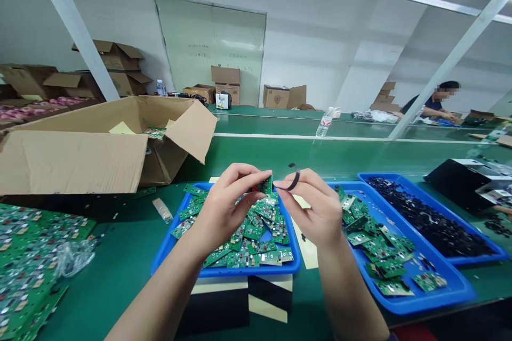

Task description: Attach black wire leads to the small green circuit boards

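Note:
My left hand (226,208) pinches a small green circuit board (265,185) above a blue tray (168,253) heaped with several such boards. My right hand (316,210) is closed on a thin black curved strip (295,177), held right beside the board at its right edge. Both hands hover over the middle tray, close together, fingertips almost touching.
A second blue tray (440,293) with green boards sits to the right, and a third (490,256) holds black parts. A large open cardboard box (80,160) stands at left, with sheets of boards (24,256) below it. A water bottle (324,123) and a seated person (434,101) are beyond.

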Tool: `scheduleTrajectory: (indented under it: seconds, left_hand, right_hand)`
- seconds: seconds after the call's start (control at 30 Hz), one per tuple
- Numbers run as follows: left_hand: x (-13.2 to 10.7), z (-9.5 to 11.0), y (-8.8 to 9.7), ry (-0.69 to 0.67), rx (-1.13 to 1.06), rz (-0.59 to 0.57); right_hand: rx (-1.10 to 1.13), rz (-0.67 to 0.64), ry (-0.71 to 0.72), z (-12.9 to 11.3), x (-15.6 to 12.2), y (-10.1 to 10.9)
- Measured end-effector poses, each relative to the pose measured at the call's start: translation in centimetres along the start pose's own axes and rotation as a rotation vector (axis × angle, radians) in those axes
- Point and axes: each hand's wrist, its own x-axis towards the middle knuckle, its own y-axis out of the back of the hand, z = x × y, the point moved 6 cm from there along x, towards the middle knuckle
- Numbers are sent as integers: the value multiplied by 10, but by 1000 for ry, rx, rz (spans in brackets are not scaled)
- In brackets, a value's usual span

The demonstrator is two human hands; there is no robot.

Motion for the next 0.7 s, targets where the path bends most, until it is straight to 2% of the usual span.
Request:
scheduleTrajectory:
  seconds: [0.1, 0.23, 0.3, 0.37, 0.4, 0.47, 0.57, 0.7]
  left_hand:
    - [0, -4, 0, 19, 30, 43]
    - [0, -4, 8, -10, 57, 122]
    - [0, -1, 13, -55, 69, 152]
    - [0, 4, 14, -116, 74, 144]
    - [-1, 6, 14, -145, 75, 134]
    - [-2, 9, 11, -187, 87, 111]
    - [-4, 9, 6, -217, 137, 89]
    - [-5, 7, 5, -213, 183, 88]
  right_hand:
    - [-48, -19, 52, -2, -1, -3]
    - [100, -124, -35, 4, -3, -5]
    - [241, -61, -175, 14, -5, 0]
    - [390, 8, -397, 29, -9, 2]
    - [466, -9, -512, 36, -12, -1]
    - [600, -153, -680, 40, -18, -15]
    - [722, -356, -759, 32, -22, -30]
    - [777, -368, -820, 25, -23, -36]
